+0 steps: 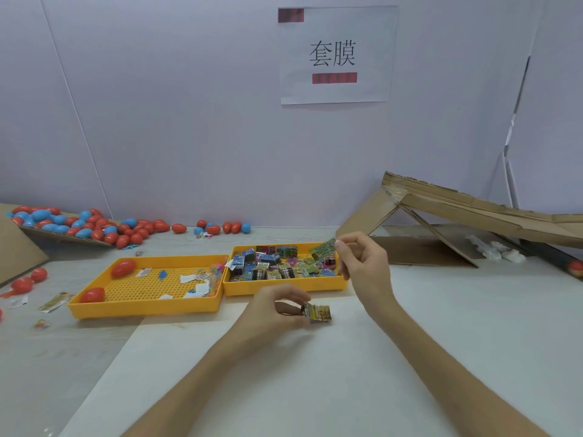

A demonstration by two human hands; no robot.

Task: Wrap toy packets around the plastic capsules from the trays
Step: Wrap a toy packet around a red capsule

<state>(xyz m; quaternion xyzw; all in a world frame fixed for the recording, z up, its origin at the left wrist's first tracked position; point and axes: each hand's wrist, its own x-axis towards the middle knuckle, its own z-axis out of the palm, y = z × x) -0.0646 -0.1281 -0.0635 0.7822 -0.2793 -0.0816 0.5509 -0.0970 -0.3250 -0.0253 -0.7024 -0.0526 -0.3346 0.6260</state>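
Note:
My left hand [277,307] pinches a small yellow printed toy packet [317,313] just above the white table sheet, in front of the trays. My right hand [362,263] pinches a green packet [322,248] in the air over the right end of the right yellow tray [284,287], which is filled with several folded packets. The left yellow tray [142,307] holds two red capsules [123,268] and loose paper scraps.
A heap of red and blue capsules [79,227] lies on a cardboard ramp at the back left, with strays along the wall. A cardboard chute [473,212] stands at the right. Scraps and two red capsules [30,280] lie left of the trays.

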